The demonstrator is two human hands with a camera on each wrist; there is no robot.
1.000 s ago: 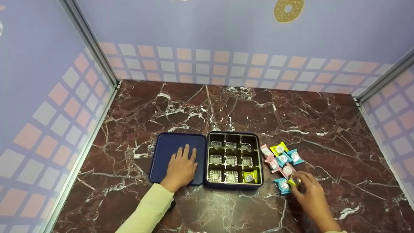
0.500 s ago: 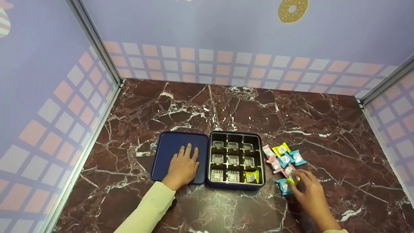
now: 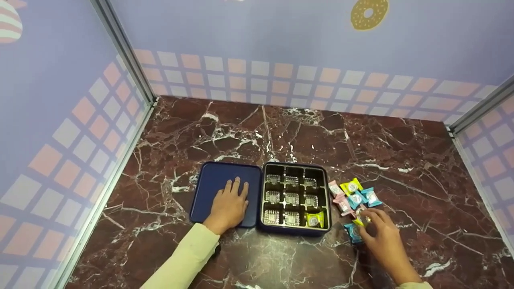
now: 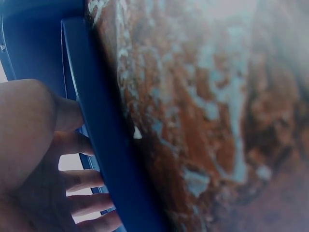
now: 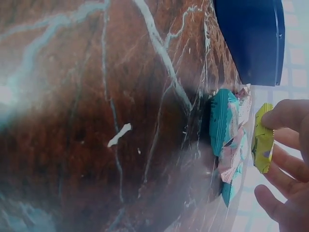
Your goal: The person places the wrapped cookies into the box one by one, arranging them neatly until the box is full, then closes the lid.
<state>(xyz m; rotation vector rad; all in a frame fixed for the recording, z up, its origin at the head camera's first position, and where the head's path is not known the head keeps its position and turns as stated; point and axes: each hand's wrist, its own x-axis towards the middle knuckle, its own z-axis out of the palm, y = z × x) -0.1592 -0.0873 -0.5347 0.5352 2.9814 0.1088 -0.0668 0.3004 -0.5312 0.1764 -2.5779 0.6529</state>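
Note:
My right hand (image 3: pixel 383 237) pinches a yellow wrapped candy (image 5: pixel 263 139) between thumb and fingers, raised over a small pile of wrapped candies. In that pile lie pink candies (image 3: pixel 342 205), blue candies (image 3: pixel 371 196) and a yellow candy (image 3: pixel 351 186); one blue candy (image 3: pixel 353 233) sits nearest the hand. Left of the pile stands a dark blue tin (image 3: pixel 295 232) with a gridded insert. A yellow candy (image 3: pixel 315 219) occupies its front right compartment. My left hand (image 3: pixel 229 206) rests with fingers extended on the blue lid (image 3: pixel 213 184), which lies flat against the tin's left side.
The tabletop (image 3: pixel 249 136) is dark red marble with pale veins and small white specks. A printed panel (image 3: pixel 249 40) closes off the back, with a left side panel (image 3: pixel 60 120) and a right side panel (image 3: pixel 490 120).
The right hand keeps its pinch on the yellow candy and shifts slightly over the pile. The left hand stays on the lid. The whole head view drifts a little to the right.

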